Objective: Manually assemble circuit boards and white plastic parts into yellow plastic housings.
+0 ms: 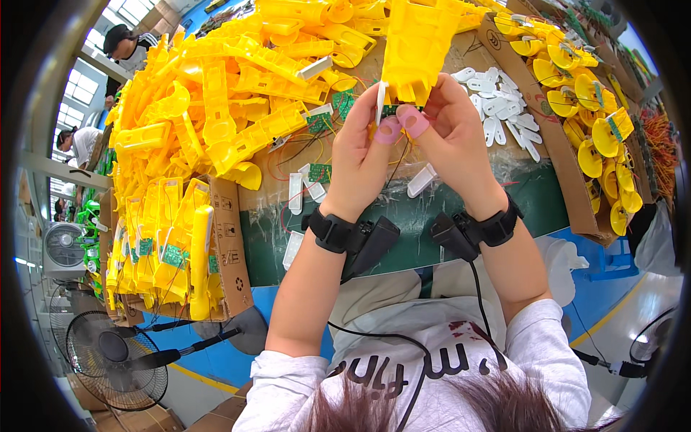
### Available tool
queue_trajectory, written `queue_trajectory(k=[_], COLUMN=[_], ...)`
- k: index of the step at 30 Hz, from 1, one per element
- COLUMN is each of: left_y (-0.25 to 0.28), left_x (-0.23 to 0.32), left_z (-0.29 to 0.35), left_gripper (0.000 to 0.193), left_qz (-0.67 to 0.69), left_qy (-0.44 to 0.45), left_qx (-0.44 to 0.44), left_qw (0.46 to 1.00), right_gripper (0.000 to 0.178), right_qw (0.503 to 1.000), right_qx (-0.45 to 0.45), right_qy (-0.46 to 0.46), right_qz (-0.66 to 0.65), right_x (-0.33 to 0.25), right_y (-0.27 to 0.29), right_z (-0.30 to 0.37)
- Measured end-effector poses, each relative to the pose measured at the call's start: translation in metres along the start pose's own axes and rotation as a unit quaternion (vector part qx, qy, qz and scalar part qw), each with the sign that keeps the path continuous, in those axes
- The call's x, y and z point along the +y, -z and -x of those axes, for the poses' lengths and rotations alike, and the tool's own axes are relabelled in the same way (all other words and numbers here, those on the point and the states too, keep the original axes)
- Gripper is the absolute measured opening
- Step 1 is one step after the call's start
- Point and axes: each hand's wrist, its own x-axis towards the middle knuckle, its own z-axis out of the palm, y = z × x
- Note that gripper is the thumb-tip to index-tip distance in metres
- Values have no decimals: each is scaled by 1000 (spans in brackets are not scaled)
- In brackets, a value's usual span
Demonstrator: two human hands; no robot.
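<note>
Both hands are raised over the middle of the bench around a yellow plastic housing, held upright by its lower end. My left hand is closed at the housing's lower left, where a thin white plastic piece stands edge-on by the fingers. From the other side my right hand grips the housing, fingers behind it. Pink finger covers are on both thumbs, which nearly meet below the housing. A bit of green circuit board shows between the hands; thin wires hang beneath. How the white piece touches the housing is hard to see.
Yellow housings are heaped at the left and back. A carton of housings with green boards stands front left, another carton at right. White plastic pieces lie right of my hands; loose boards lie nearby. Fans stand lower left.
</note>
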Motion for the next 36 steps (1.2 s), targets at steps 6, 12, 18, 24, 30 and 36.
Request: queue_trajectory(k=[6, 12, 18, 24, 30, 36], left_y=[0, 4, 0, -4, -6, 1], left_x=[1, 2, 0, 2, 6, 10], left_z=[2, 4, 4, 2, -1, 0], left_gripper=[35, 40, 39, 40, 35, 26], left_qz=[-16, -42, -36, -75, -61, -11], left_qy=[-29, -15, 1, 23, -38, -33], left_qx=[24, -18, 5, 9, 63, 124], left_qw=[999, 999, 999, 997, 995, 992], right_gripper=[27, 25, 24, 27, 34, 40], right_qw=[999, 997, 999, 996, 983, 975], right_qx=[9, 34, 35, 21, 31, -47], right_qy=[51, 63, 27, -64, -125, -86], right_qz=[7, 34, 0, -62, -131, -201], right_x=[-2, -4, -2, 7, -6, -8], right_y=[-3, -8, -8, 2, 4, 1], right_z=[2, 4, 2, -3, -5, -4])
